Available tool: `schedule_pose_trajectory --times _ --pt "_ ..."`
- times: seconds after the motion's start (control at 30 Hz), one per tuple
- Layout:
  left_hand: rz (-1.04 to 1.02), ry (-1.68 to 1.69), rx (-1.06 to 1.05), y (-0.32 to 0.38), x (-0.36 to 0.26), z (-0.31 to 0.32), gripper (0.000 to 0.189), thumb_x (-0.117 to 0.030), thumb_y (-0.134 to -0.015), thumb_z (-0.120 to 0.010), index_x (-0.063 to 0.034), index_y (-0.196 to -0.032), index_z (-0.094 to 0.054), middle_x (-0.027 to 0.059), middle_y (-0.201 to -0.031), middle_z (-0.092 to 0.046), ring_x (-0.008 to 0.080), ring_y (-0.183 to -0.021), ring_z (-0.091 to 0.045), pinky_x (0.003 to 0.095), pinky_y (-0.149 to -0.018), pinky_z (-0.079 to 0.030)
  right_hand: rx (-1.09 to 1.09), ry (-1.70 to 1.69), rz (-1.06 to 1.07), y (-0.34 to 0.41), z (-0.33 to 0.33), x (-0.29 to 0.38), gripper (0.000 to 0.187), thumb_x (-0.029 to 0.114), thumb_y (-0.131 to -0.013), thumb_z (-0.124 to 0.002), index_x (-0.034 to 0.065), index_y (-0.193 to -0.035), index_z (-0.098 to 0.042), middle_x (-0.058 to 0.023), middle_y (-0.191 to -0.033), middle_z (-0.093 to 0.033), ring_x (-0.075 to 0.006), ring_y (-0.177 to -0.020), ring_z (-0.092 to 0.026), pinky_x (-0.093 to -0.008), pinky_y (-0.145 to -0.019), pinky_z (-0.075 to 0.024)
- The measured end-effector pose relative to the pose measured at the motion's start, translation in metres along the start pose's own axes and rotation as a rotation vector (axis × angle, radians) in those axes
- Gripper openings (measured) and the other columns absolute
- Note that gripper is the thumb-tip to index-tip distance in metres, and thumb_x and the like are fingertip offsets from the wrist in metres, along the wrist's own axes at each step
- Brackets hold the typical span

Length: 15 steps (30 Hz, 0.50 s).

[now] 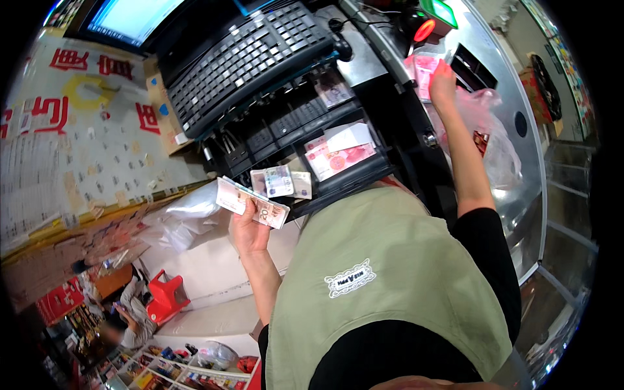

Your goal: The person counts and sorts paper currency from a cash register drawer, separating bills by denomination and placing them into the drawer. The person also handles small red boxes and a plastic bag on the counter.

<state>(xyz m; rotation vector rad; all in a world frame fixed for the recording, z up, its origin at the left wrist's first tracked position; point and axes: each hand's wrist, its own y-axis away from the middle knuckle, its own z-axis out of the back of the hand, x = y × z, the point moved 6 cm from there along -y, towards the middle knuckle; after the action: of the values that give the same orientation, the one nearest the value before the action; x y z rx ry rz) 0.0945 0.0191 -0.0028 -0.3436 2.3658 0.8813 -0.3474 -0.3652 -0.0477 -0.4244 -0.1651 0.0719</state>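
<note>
My left hand [252, 231] holds a stack of banknotes [234, 197], the top one marked 20, beside the near left corner of the open cash drawer [336, 187]. In the drawer lie red banknotes [324, 163] with a white paper slip [347, 137] on them, and bluish and pale banknotes [279, 181] to their left. A purplish banknote [334, 92] is in a rear compartment. My right hand [442, 85] is out over the metal counter at a pink banknote [425, 70], in reddish light; its fingertips are partly blurred, and the exact grip is unclear.
A black keyboard [248, 63] stands above the drawer, with a monitor [131, 19] behind it. A clear plastic bag [495, 141] lies on the counter [529, 195] by my right forearm. At the lower left are a red stool [165, 296], a seated person [131, 312] and goods shelves [165, 365].
</note>
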Motion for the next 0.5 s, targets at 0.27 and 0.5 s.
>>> schedule_pose_trajectory --times 0.27,0.5 --pt "-0.003 -0.798 -0.135 0.061 -0.007 0.069 0.019 -0.004 -0.089 -0.061 -0.0003 -0.107 -0.063 0.0068 -0.097 -0.068 0.0151 -0.084 -0.065 0.0313 -0.079 -0.054 0.487 -0.871 0.550 0.125 0.136 0.177 0.027 0.006 -0.082 -0.064 0.0020 -0.109 -0.061 -0.0144 -0.108 -0.060 -0.0335 -0.104 -0.056 -0.0381 -0.089 -0.0462" --pt "-0.121 -0.658 -0.065 0.065 0.000 0.062 0.019 -0.002 -0.091 -0.056 0.0037 -0.107 -0.064 0.0075 -0.095 -0.069 0.0150 -0.087 -0.066 0.0289 -0.080 -0.054 0.719 -0.902 0.735 0.180 0.125 0.240 0.029 0.006 -0.080 -0.066 0.0021 -0.108 -0.061 -0.0126 -0.110 -0.058 -0.0307 -0.104 -0.055 -0.0390 -0.089 -0.0463"
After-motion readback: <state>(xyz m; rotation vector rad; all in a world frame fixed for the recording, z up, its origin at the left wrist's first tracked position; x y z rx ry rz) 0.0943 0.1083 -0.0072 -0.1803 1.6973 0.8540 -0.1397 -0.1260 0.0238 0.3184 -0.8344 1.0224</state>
